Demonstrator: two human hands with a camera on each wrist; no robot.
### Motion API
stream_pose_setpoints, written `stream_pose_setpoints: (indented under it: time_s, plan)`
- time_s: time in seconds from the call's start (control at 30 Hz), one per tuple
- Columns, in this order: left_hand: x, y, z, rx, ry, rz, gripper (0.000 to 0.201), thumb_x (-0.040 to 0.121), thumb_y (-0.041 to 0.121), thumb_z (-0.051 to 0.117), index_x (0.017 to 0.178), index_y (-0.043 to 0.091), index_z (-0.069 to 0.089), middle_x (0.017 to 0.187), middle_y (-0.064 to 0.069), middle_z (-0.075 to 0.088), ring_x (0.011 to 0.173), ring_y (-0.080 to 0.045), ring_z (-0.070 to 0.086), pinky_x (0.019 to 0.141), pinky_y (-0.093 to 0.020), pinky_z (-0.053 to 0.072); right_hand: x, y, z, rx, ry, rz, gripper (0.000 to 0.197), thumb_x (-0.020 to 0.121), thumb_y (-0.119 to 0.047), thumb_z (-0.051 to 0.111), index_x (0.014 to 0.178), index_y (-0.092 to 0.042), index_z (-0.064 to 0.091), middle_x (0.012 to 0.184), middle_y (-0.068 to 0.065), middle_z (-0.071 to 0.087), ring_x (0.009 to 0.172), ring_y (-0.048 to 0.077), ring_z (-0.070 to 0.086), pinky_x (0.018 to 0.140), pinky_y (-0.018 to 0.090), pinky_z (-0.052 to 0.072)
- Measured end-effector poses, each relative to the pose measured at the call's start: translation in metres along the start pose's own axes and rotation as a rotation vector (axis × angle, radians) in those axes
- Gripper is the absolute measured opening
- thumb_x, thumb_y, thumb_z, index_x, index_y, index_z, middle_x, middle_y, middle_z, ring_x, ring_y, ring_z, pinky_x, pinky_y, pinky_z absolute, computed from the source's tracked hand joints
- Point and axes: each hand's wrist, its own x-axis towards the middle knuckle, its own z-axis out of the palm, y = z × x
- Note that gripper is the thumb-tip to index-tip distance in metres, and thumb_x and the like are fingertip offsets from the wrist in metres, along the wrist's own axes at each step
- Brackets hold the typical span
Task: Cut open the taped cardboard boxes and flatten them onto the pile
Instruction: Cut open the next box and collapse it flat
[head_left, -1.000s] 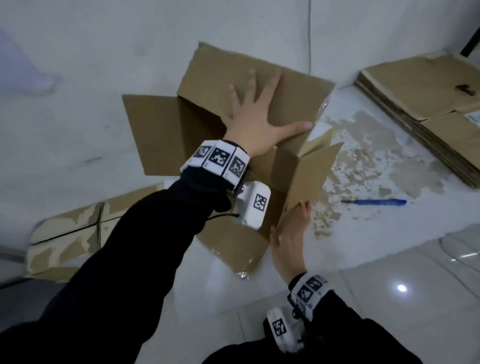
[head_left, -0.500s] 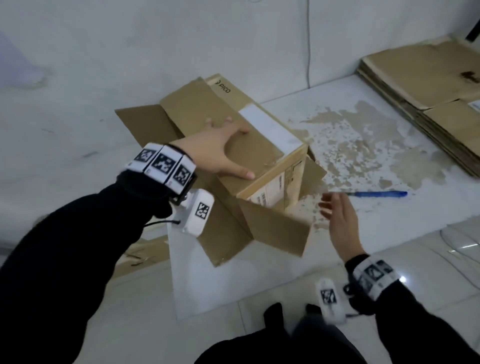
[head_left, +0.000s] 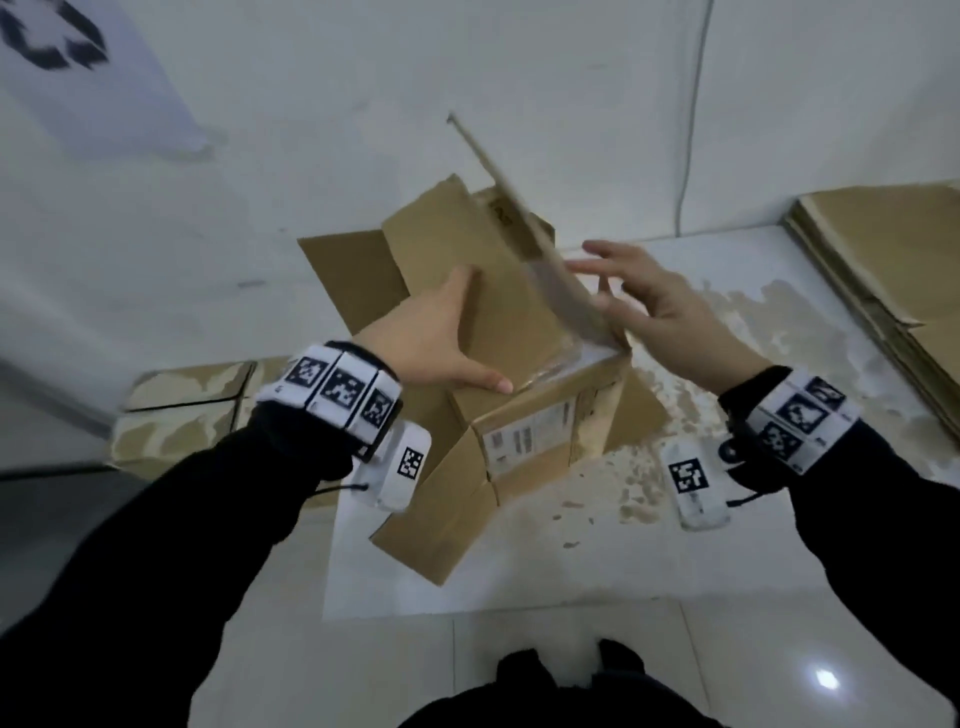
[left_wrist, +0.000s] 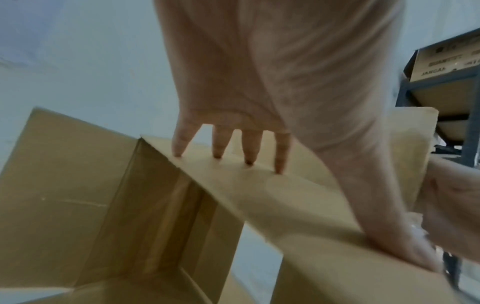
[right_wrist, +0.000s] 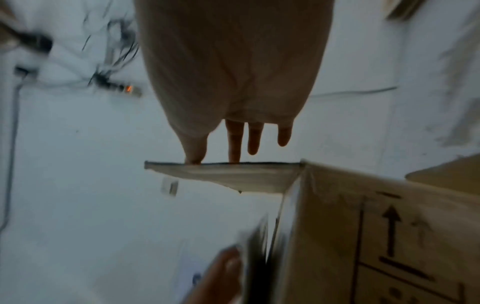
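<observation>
Box (head_left: 524, 415) sits on the pale floor (head_left: 519, 571) in front of the person, close to the white wall (head_left: 467, 78), one lower corner pointing toward the person. Its flaps are splayed: one stands at the far left, one hangs low at the near corner, and one flap (head_left: 519, 208) is raised on edge, its long edge running from the box top up and away toward the wall. Left hand (head_left: 426, 338) lies flat on the top panel, fingers straight and spread, fingertips (left_wrist: 249, 160) pressing the cardboard, thumb along the near top edge; it grips nothing. Right hand (head_left: 654, 306) is at the raised flap with fingers extended and loose; in the right wrist view the thumb and one fingertip (right_wrist: 233, 152) touch the flap's edge, no closed pinch visible. Near side carries a white shipping label (head_left: 524, 436), print too small to read. Another side shows a black up-arrow mark (right_wrist: 391, 228). Flattened pile (head_left: 893, 270) lies well apart at far right against the wall. More flat cardboard (head_left: 182, 410) lies at left.
</observation>
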Motion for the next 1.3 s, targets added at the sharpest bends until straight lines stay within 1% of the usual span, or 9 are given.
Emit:
stream_pose_setpoints:
  time_s: [0.13, 0.27, 0.43, 0.57, 0.63, 0.73, 0.93, 1.1, 1.3]
  plan:
    - [-0.036, 0.028, -0.002, -0.074, 0.367, 0.081, 0.079, 0.088, 0.026, 0.059, 0.149, 0.015, 0.01, 0.154, -0.007, 0.02, 0.14, -0.022, 0.025, 0.111, -0.03, 0.024, 0.015, -0.003, -0.003, -0.022, -0.171, 0.048, 0.082, 0.081, -0.047, 0.064, 0.148, -0.028, 0.02, 0.151, -0.008, 0.026, 0.135, 0.001, 0.025, 0.105, 0.019, 0.022]
    - [-0.023, 0.083, 0.025, 0.074, 0.422, 0.05, 0.049, 0.098, 0.036, 0.033, 0.141, 0.013, 0.036, 0.154, -0.006, 0.028, 0.144, -0.018, 0.019, 0.112, -0.034, 0.025, 0.037, -0.003, -0.018, 0.019, -0.383, 0.165, 0.103, 0.079, -0.039, 0.069, 0.15, -0.026, -0.003, 0.154, -0.003, 0.015, 0.138, 0.002, 0.016, 0.1, 0.004, 0.026]
    - [-0.013, 0.096, 0.059, 0.25, 0.62, -0.102, 0.034, 0.098, 0.032, 0.036, 0.116, 0.012, 0.058, 0.143, -0.006, 0.046, 0.143, -0.019, 0.025, 0.106, -0.038, 0.033, 0.032, 0.035, -0.057, -0.673, -0.514, 0.008, 0.072, 0.082, -0.077, 0.029, 0.136, -0.031, 0.043, 0.131, -0.008, 0.05, 0.127, 0.011, 0.041, 0.114, 0.057, -0.001]
    - [-0.012, 0.108, 0.065, 0.134, 0.703, -0.255, 0.025, 0.095, 0.032, 0.05, 0.112, 0.015, 0.057, 0.149, -0.01, 0.034, 0.139, -0.024, 0.031, 0.108, -0.037, 0.036, -0.033, 0.041, -0.084, -0.894, -0.524, -0.234, 0.027, 0.097, -0.039, 0.038, 0.103, -0.024, 0.059, 0.089, -0.002, 0.063, 0.08, 0.019, 0.061, 0.085, 0.041, 0.047]
    - [-0.01, 0.115, 0.069, -0.026, 0.711, -0.335, 0.04, 0.092, 0.03, 0.057, 0.129, 0.018, 0.047, 0.155, -0.013, 0.019, 0.142, -0.026, 0.022, 0.111, -0.029, 0.026, -0.078, 0.028, -0.079, -0.805, -0.658, -0.13, 0.027, 0.099, -0.037, 0.031, 0.105, -0.023, 0.053, 0.089, -0.004, 0.061, 0.076, 0.014, 0.058, 0.072, 0.03, 0.048]
    - [-0.014, 0.11, 0.074, -0.194, 0.716, -0.279, 0.054, 0.09, 0.024, 0.061, 0.139, 0.019, 0.039, 0.146, -0.006, 0.037, 0.134, -0.019, 0.035, 0.106, -0.026, 0.029, -0.104, 0.016, -0.072, -0.315, -0.843, 0.064, 0.041, 0.095, -0.052, 0.025, 0.114, -0.027, 0.052, 0.093, -0.012, 0.06, 0.075, 0.006, 0.058, 0.069, 0.019, 0.049]
    - [-0.032, 0.094, 0.077, -0.242, 0.617, -0.144, 0.049, 0.088, 0.026, 0.065, 0.132, 0.022, 0.045, 0.14, -0.004, 0.043, 0.133, -0.022, 0.037, 0.106, -0.037, 0.037, 0.03, 0.053, -0.064, -0.203, -0.284, 0.198, 0.062, 0.085, -0.055, 0.055, 0.131, -0.015, 0.043, 0.099, 0.005, 0.064, 0.073, 0.018, 0.067, 0.063, 0.035, 0.058]
    - [-0.03, 0.078, 0.072, -0.273, 0.637, -0.098, 0.043, 0.086, 0.023, 0.068, 0.125, 0.022, 0.052, 0.128, 0.006, 0.045, 0.115, -0.005, 0.043, 0.09, -0.004, 0.033, 0.092, 0.088, -0.031, -0.471, -0.265, 0.101, 0.062, 0.09, -0.06, 0.043, 0.134, -0.015, 0.043, 0.097, 0.008, 0.064, 0.084, 0.026, 0.064, 0.072, 0.034, 0.049]
    - [-0.029, 0.072, 0.075, -0.275, 0.655, 0.011, 0.034, 0.084, 0.019, 0.071, 0.115, 0.018, 0.058, 0.122, 0.006, 0.046, 0.11, -0.004, 0.047, 0.087, -0.002, 0.033, 0.089, 0.106, -0.044, -0.623, -0.259, 0.018, 0.059, 0.089, -0.061, 0.046, 0.127, -0.017, 0.049, 0.083, 0.001, 0.064, 0.076, 0.02, 0.057, 0.075, 0.037, 0.05]
